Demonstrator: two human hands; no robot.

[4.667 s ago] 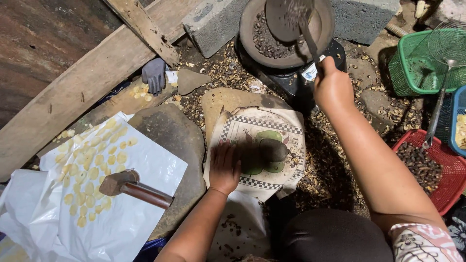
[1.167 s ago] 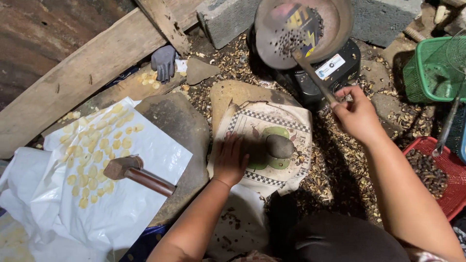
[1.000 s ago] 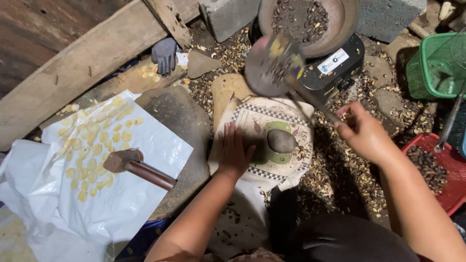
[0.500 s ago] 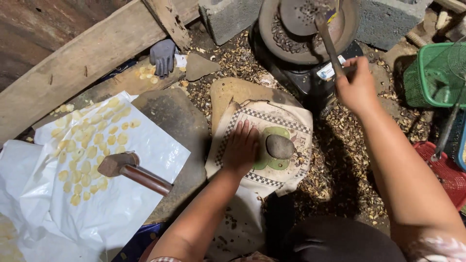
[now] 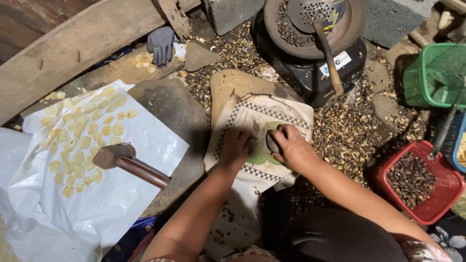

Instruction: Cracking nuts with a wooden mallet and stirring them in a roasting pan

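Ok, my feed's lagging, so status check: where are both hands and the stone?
Left hand flat on the patterned cloth. Right hand gripping the dark stone. Hammer on the white sheet, well aside.

- Your right hand (image 5: 291, 148) closes around a small, dark, rounded stone (image 5: 272, 141), resting on the patterned cloth (image 5: 252, 116).
- The cloth, pale with a checkered border, lies spread flat; your left hand (image 5: 236, 148) presses it down.

Dim scene, white sheet glaring, sharp focus
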